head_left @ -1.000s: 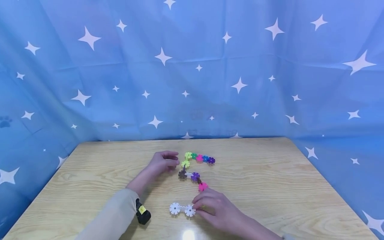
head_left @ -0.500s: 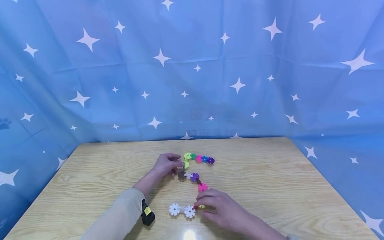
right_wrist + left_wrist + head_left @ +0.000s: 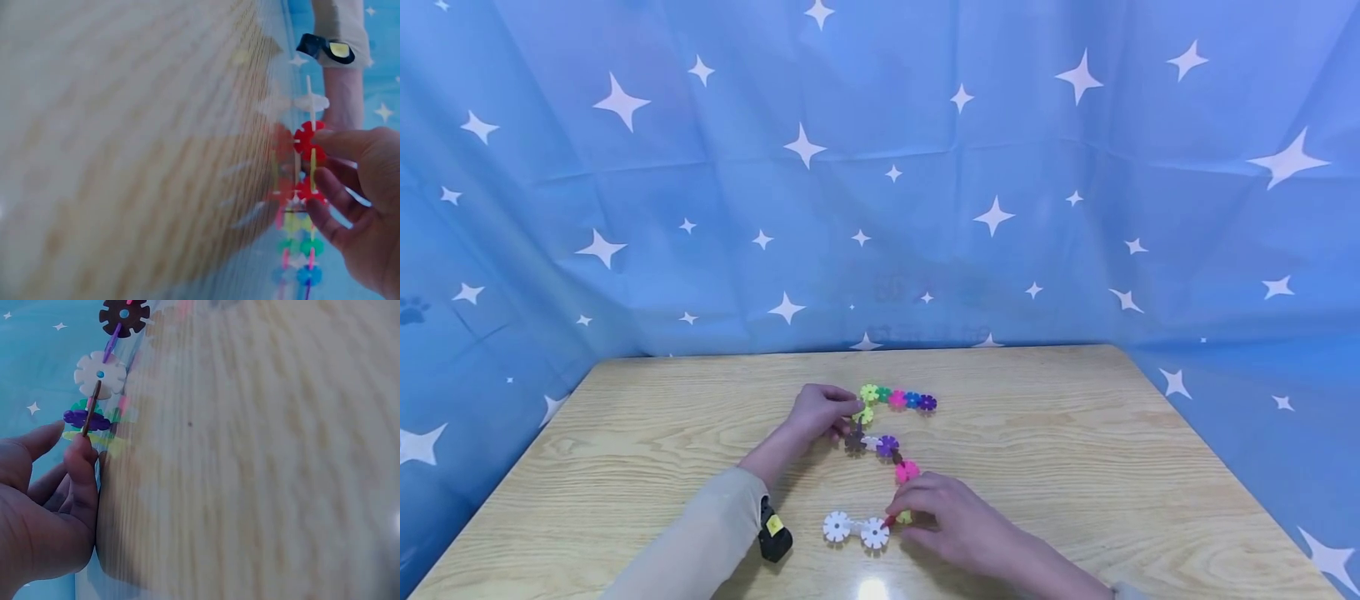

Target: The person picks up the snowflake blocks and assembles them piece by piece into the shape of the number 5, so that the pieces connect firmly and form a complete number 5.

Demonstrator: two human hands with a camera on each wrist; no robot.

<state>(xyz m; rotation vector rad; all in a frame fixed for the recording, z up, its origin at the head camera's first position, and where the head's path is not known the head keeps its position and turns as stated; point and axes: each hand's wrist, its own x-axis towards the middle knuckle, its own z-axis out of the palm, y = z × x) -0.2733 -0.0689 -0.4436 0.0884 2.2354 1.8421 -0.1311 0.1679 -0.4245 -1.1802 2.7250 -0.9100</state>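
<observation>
Interlocking snowflake discs in several colours form a linked, winding chain on the wooden table point(image 3: 1060, 475). My left hand point(image 3: 817, 412) is at the chain's far left bend. Its fingertips are around a dark brown disc point(image 3: 90, 411) and an upright purple disc point(image 3: 86, 419), close to a yellow-green disc point(image 3: 866, 415). My right hand point(image 3: 951, 518) holds the near part of the chain. There its thumb rests on a red disc point(image 3: 307, 139), with fingertips at a thin yellow disc point(image 3: 313, 165). White discs point(image 3: 837, 527) extend left of that hand. Both grips are partly hidden.
Farther back, green, pink, blue and purple discs point(image 3: 927, 402) run to the right. A pink disc point(image 3: 907, 472) lies between the hands. A black wrist camera point(image 3: 774, 532) sits on the left sleeve. A blue star-printed curtain point(image 3: 895, 250) hangs behind the table.
My left hand has shifted right, from beside the chain to touching it at the bend. My right hand has barely moved, and the red disc beside its fingertips has come into sight.
</observation>
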